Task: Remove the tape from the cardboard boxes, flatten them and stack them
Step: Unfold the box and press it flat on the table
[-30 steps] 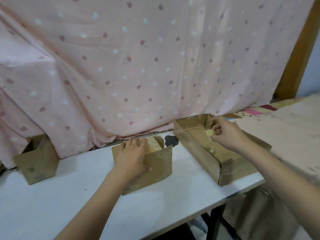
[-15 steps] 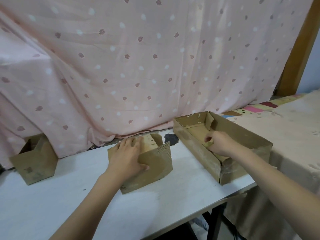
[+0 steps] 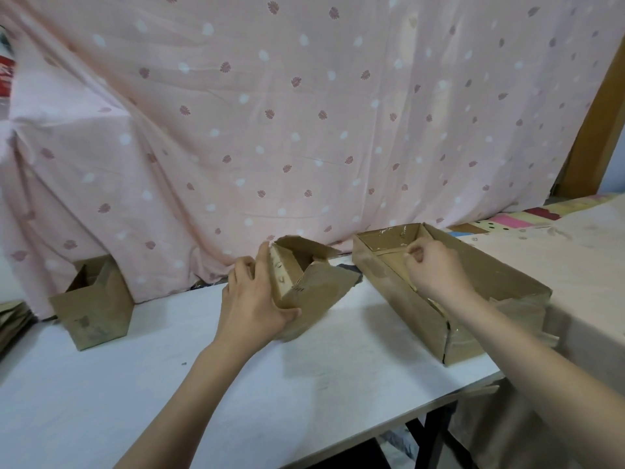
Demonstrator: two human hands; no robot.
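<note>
**Long box near the edge, small box half-lifted**

Taken from the long box point(image 3: 449, 299) as landmark, largest first.

Spread beneath it: the white worktop point(image 3: 304, 384). Near right corner of the long box sitting just at the worktop's right edge, beside a cloth-covered bed point(image 3: 575, 258). Risk judged highest here: a hard upward tug from inside could drag or tip the box off that edge, with nothing pinning it down.

Left of the long box, well apart and against the pink curtain point(image 3: 304, 113): an upright open box point(image 3: 96, 306), untouched.

Just left of the long box: the small box point(image 3: 311, 292), tilted, half collapsed, flaps splayed. Gripped by the left hand point(image 3: 255, 299), thumb curled over the front panel, fingers wrapped behind the rear wall. Likely trouble: a one-handed grip on a crumpling wall, so a slip, or a torn flap rather than a clean fold.

Inside the long box: the right hand point(image 3: 436, 269), fingertips drawn together as if pinching something, possibly a tape end, though too small and hidden to be sure. If tape, a fast pull could snap it short or strip the cardboard's face.
</note>
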